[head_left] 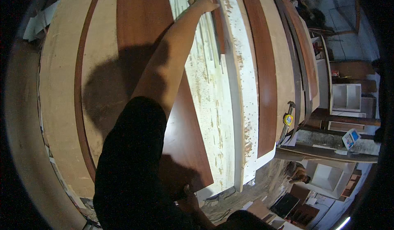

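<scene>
My left arm stretches up across the boards. Its hand (204, 3) lies at the far end of a worn white board (211, 119) with thin strips on it. The fingers are curled, with the thumb beside a narrow brown strip (220, 33); what they hold, if anything, is hidden. Under the arm lies a reddish-brown panel (191, 148), slanting beside the white board. My right hand (188, 199) is low in the picture, in shadow at that panel's near edge. Its fingers are mostly too dark to make out.
Tan and brown boards (266, 66) spread to both sides. A hammer (290, 107) and a yellow tape measure (288, 119) lie toward the right. Beyond are a crouching person (298, 173), a white cabinet box (326, 176) and a cluttered floor (262, 185).
</scene>
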`<state>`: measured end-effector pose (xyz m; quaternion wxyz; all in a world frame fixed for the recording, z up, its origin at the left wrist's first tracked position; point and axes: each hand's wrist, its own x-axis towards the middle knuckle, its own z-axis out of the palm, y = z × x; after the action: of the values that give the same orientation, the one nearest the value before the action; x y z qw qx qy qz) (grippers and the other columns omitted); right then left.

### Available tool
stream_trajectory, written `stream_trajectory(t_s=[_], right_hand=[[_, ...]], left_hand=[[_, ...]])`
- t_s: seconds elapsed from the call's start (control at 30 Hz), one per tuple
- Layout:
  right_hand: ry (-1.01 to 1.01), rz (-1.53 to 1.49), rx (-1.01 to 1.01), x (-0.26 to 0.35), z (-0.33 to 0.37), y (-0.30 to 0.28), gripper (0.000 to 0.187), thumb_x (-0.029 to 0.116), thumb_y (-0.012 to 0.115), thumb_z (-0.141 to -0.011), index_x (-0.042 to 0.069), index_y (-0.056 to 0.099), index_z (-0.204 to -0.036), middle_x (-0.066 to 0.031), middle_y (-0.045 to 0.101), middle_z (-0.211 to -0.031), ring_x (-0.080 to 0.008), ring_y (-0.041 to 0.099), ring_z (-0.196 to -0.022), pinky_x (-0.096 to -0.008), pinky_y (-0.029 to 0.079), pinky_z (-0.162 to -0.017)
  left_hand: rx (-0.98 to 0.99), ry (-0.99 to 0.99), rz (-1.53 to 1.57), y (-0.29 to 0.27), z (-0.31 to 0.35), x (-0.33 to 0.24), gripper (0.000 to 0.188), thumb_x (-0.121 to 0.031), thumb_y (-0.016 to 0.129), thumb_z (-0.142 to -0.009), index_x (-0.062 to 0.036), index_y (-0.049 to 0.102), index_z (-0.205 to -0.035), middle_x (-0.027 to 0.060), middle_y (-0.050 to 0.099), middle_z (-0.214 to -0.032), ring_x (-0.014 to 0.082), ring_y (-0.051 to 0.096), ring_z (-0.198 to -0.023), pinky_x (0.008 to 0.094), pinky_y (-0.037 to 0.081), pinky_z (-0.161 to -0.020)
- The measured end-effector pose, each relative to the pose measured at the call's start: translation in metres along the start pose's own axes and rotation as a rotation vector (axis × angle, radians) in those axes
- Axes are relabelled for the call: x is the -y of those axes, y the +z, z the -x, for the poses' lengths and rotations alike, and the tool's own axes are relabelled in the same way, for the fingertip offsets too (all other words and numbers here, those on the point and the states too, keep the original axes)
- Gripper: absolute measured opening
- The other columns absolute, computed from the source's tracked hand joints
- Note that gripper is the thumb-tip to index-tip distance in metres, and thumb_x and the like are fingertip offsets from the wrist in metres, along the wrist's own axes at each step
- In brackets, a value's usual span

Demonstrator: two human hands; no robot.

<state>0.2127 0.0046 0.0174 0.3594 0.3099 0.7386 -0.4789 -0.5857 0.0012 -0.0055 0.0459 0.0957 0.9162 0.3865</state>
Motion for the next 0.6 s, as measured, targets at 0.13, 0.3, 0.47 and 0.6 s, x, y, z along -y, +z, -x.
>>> stream_trajectory(t_s=[0.13, 0.3, 0.47, 0.6], right_hand=[[0.483, -0.784, 0.1, -0.011, -0.001, 0.0, 0.067, 0.063, 0.045, -0.102, 0.005, 0.048, -0.136, -0.0111, 0.059, -0.115, -0.0284, 0.055, -0.095, -0.0421, 0.047, -0.084], [0.22, -0.752, 0.035, -0.022, -0.003, 0.009, 0.066, 0.064, 0.038, -0.104, 0.007, 0.049, -0.134, -0.0072, 0.06, -0.112, -0.0245, 0.057, -0.093, -0.0406, 0.049, -0.078], [-0.129, -0.325, -0.032, -0.027, -0.013, 0.014, 0.063, 0.061, 0.042, -0.104, 0.007, 0.051, -0.136, -0.0081, 0.062, -0.121, -0.025, 0.058, -0.108, -0.0403, 0.048, -0.093], [0.028, -1.027, 0.06, -0.028, -0.021, 0.018, 0.064, 0.057, 0.049, -0.103, 0.005, 0.051, -0.14, -0.0103, 0.063, -0.13, -0.0277, 0.057, -0.118, -0.0421, 0.045, -0.104]], left_hand=[[-0.167, -0.135, 0.52, 0.005, -0.039, -0.014, 0.05, -0.041, 0.082, -0.084, -0.0004, 0.075, -0.112, 0.0173, 0.074, -0.113, 0.0318, 0.068, -0.11, 0.0417, 0.053, -0.096], [-0.216, -0.015, 0.735, -0.064, -0.056, -0.039, 0.056, -0.038, 0.081, -0.086, -0.0048, 0.068, -0.129, 0.0132, 0.068, -0.129, 0.0267, 0.065, -0.114, 0.0441, 0.048, -0.102], [-0.408, 0.17, 0.858, -0.23, 0.024, -0.057, 0.053, -0.041, 0.076, -0.09, -0.0075, 0.068, -0.13, 0.0095, 0.068, -0.126, 0.0238, 0.062, -0.115, 0.0432, 0.043, -0.103], [-0.548, 0.225, 0.791, -0.375, 0.136, -0.066, 0.051, -0.044, 0.071, -0.093, -0.0096, 0.068, -0.13, 0.0065, 0.068, -0.124, 0.0215, 0.06, -0.117, 0.0425, 0.039, -0.104]])
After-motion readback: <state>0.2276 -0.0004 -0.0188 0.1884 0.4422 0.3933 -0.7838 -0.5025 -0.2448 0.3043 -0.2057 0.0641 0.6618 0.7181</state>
